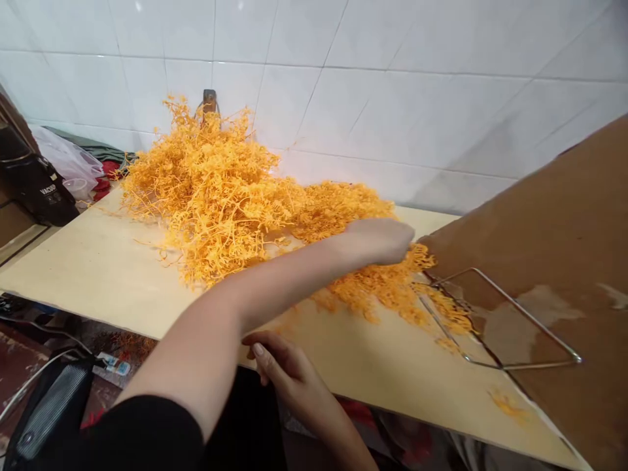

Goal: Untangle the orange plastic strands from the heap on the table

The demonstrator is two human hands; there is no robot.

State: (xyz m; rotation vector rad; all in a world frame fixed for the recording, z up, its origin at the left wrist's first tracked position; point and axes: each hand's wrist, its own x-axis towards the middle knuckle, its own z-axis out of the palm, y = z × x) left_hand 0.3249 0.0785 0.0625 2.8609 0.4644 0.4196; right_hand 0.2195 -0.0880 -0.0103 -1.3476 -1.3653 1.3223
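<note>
Wall (432, 111): tiles (269, 29) are rising behind.
Table (112, 265): orange sprigs (220, 196) are lying heaped.
Left hand (380, 240): is reaching over them; grip unclear.
Right hand (284, 366): is hanging curled by the table; cannot tell grip.

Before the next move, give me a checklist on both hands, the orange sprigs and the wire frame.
1. Left hand at the orange sprigs: ok, right of the tall heap.
2. Its grip: cannot tell; blurred, fingertips hidden.
3. Right hand off the sprigs: ok, by the table's front edge.
4. Wire frame clear of sprigs: not ok, some overlap it in view.
5. Sprigs all gathered: not ok, a loose tuft lies near the cardboard.
</note>
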